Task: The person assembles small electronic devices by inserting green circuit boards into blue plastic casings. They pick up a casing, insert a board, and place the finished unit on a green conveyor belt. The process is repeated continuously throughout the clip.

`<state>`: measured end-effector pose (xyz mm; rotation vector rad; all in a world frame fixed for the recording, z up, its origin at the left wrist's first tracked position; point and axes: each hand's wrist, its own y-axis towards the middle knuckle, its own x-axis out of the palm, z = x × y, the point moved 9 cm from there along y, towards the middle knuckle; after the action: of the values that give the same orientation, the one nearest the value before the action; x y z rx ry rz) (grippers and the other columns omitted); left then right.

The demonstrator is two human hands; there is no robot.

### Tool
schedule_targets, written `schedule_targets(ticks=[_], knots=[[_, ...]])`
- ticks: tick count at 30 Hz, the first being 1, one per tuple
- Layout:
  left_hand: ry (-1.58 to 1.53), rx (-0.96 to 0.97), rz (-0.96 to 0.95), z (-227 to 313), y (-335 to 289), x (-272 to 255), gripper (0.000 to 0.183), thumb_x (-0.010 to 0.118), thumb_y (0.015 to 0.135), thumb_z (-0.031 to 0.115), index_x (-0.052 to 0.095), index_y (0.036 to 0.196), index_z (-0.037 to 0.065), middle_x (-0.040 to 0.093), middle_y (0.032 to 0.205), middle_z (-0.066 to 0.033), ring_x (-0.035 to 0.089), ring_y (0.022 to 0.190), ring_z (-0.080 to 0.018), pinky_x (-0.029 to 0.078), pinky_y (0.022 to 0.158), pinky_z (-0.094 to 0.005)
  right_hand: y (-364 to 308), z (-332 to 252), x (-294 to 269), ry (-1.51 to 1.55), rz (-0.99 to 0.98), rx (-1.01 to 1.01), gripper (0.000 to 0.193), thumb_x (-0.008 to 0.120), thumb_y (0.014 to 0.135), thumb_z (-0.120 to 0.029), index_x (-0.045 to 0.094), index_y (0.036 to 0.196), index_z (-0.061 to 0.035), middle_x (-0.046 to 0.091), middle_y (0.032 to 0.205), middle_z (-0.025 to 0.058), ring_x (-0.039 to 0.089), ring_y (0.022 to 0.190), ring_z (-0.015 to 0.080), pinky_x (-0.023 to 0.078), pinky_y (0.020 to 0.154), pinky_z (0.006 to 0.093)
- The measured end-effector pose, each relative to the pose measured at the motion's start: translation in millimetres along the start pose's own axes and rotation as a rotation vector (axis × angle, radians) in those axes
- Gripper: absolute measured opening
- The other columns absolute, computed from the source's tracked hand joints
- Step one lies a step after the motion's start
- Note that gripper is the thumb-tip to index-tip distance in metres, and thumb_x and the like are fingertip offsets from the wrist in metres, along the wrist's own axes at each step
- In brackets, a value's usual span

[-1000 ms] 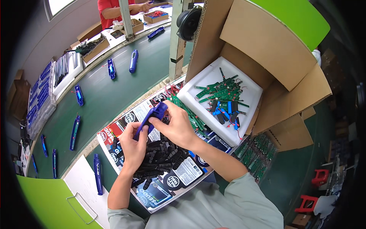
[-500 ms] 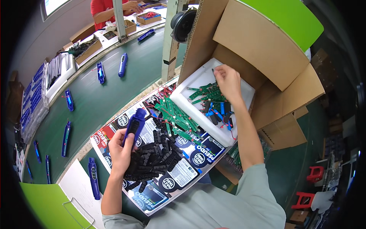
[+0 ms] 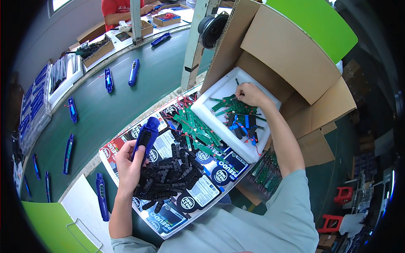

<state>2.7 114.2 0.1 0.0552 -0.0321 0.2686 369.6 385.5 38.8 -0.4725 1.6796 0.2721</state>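
Observation:
My left hand (image 3: 130,162) is closed around a blue plastic housing half (image 3: 148,128), tilted upright, with a black ribbed insert showing inside it. Under and beside that hand lies a heap of black ribbed plastic pieces (image 3: 173,173). My right hand (image 3: 251,94) reaches into a white foam tray (image 3: 201,113), its fingers pinched together over a pile of green circuit boards (image 3: 230,105). What the fingertips hold, if anything, is hidden. Blue and black wired components (image 3: 244,126) lie in the tray's near part. More green boards with red wires (image 3: 196,128) spread left of the tray.
A green conveyor belt (image 3: 99,114) carries several blue housings. An open cardboard box (image 3: 291,55) stands behind the tray, and a speaker (image 3: 213,30) hangs by a white post (image 3: 195,55). Across the belt, a person in red (image 3: 116,12) works. Another blue housing (image 3: 102,196) lies left.
My right hand has drawn down slightly toward the green boards, leaving a thin dark strip on the tray's far side. My left hand still grips the blue housing. The housings on the belt shifted slightly.

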Motion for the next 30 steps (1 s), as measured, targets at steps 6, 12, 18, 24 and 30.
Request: schedule_targets(ticks=[6, 12, 18, 24, 30], knots=[[-0.016, 0.005, -0.014, 1, 3, 3, 0.015, 0.062, 0.100, 0.013, 0.064, 0.107, -0.001, 0.064, 0.080, 0.0003, 0.060, 0.064, -0.0046, 0.045, 0.056, -0.0194, -45, -41, -76, 0.252, 0.594, -0.171, 0.019, 0.064, 0.087, -0.006, 0.059, 0.105, 0.0014, 0.071, 0.095, 0.0220, 0.068, 0.089, 0.0420, 0.052, 0.080, 0.0481], [-0.098, -0.055, -0.050, -6, 0, 6, 0.015, 0.060, 0.101, 0.014, 0.060, 0.105, 0.000, 0.065, 0.081, -0.0041, 0.060, 0.062, -0.0078, 0.046, 0.055, -0.0220, -75, -96, -82, 1.043, 0.521, -0.154, 0.011, 0.053, 0.102, -0.008, 0.051, 0.109, 0.0008, 0.072, 0.095, 0.0166, 0.071, 0.085, 0.0182, 0.052, 0.067, 0.0258], [-0.259, -0.140, -0.096, -4, -3, 8, 0.020, 0.060, 0.101, 0.019, 0.058, 0.108, 0.001, 0.067, 0.086, -0.0074, 0.063, 0.065, -0.0112, 0.050, 0.057, -0.0238, -92, -194, -26, 1.176, 0.156, -0.264, 0.013, 0.056, 0.100, -0.006, 0.054, 0.111, 0.0015, 0.073, 0.094, 0.0158, 0.071, 0.084, 0.0175, 0.052, 0.065, 0.0267], [-0.305, -0.017, -0.008, 13, 2, -19, 0.019, 0.059, 0.102, 0.020, 0.058, 0.108, 0.002, 0.067, 0.086, -0.0076, 0.063, 0.066, -0.0101, 0.049, 0.056, -0.0225, -126, -304, 52, 0.352, 0.166, -0.721, 0.013, 0.067, 0.086, -0.004, 0.065, 0.098, -0.0007, 0.072, 0.094, 0.0118, 0.071, 0.084, 0.0295, 0.055, 0.073, 0.0381], [-0.321, -0.010, 0.025, 14, 1, -26, 0.019, 0.060, 0.102, 0.021, 0.059, 0.105, 0.002, 0.067, 0.086, -0.0068, 0.062, 0.066, -0.0089, 0.048, 0.057, -0.0216, -152, -265, 52, 0.407, 0.324, -0.650, 0.026, 0.071, 0.083, 0.000, 0.068, 0.109, -0.0008, 0.069, 0.104, 0.0143, 0.068, 0.093, 0.0293, 0.054, 0.081, 0.0392]])
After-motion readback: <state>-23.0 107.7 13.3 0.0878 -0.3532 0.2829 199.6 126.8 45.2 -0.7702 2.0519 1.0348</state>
